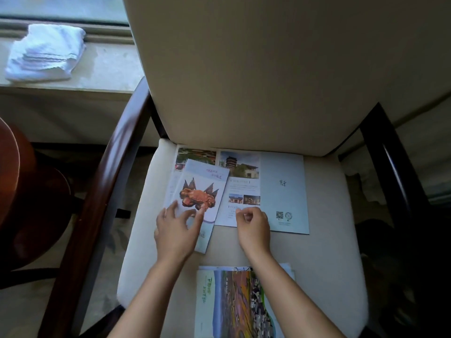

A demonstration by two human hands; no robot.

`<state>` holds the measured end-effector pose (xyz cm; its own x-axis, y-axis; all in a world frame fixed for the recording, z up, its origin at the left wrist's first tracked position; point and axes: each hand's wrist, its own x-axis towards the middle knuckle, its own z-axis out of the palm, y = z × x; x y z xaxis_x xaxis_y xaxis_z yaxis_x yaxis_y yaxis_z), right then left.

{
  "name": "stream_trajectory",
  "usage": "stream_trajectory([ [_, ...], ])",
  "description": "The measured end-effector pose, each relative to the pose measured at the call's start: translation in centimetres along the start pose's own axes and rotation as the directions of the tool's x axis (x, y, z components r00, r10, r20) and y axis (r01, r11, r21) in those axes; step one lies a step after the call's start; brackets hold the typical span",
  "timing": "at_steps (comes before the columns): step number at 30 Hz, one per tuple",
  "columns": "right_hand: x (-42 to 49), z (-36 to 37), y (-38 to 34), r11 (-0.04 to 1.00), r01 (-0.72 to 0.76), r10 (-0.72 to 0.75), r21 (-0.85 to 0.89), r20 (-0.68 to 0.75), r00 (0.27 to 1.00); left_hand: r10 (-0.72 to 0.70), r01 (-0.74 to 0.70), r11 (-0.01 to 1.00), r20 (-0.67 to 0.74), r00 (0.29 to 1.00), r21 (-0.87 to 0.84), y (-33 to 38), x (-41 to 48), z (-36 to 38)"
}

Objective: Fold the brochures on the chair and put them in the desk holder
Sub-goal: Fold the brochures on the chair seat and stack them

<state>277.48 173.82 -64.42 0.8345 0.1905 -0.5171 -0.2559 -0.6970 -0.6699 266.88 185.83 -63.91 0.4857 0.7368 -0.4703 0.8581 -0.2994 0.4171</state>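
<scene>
A folded brochure with a crab picture [202, 184] lies tilted on the cream chair seat [327, 252]. My left hand [177, 230] rests flat on its lower part, fingers spread. Under and beside it an unfolded pale blue brochure [280, 189] with building photos lies open across the back of the seat. My right hand [253, 226] sits on that brochure's lower edge with fingers curled; whether it pinches the paper I cannot tell. A third brochure with a landscape photo [239, 306] lies at the seat's front, partly under my right forearm. No desk holder is in view.
The cream chair back [280, 69] rises behind the seat, with dark wooden armrests left [114, 167] and right [395, 162]. A folded white towel [46, 52] lies on the window sill at upper left. A round wooden table [14, 181] stands at the left.
</scene>
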Motion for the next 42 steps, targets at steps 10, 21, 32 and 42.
stream_trajectory([
  [10, -1.1, 3.9, -1.4, 0.974, -0.213, 0.186, 0.075, 0.273, 0.944, -0.342, 0.304, 0.811, 0.017, 0.94, -0.5, -3.7, 2.7, -1.5],
  [21, -1.7, -0.5, -4.1, 0.962, 0.019, -0.09, 0.271, 0.251, 0.964, -0.232, 0.331, 0.544, 0.241, 0.942, -0.771, -1.9, -0.7, -4.4],
  [32, -4.0, -15.0, 3.7, 0.974, 0.114, 0.027, -0.194, 0.605, 0.796, 0.032, 0.2, 0.935, 0.633, 0.773, -0.292, -2.0, -6.4, -2.7],
  [42, -7.2, -9.4, 11.5, 0.827, 0.368, -0.254, -0.425, 0.302, 0.919, -0.107, 0.04, 0.973, 0.292, 0.95, 0.228, -6.4, -11.7, 3.8],
])
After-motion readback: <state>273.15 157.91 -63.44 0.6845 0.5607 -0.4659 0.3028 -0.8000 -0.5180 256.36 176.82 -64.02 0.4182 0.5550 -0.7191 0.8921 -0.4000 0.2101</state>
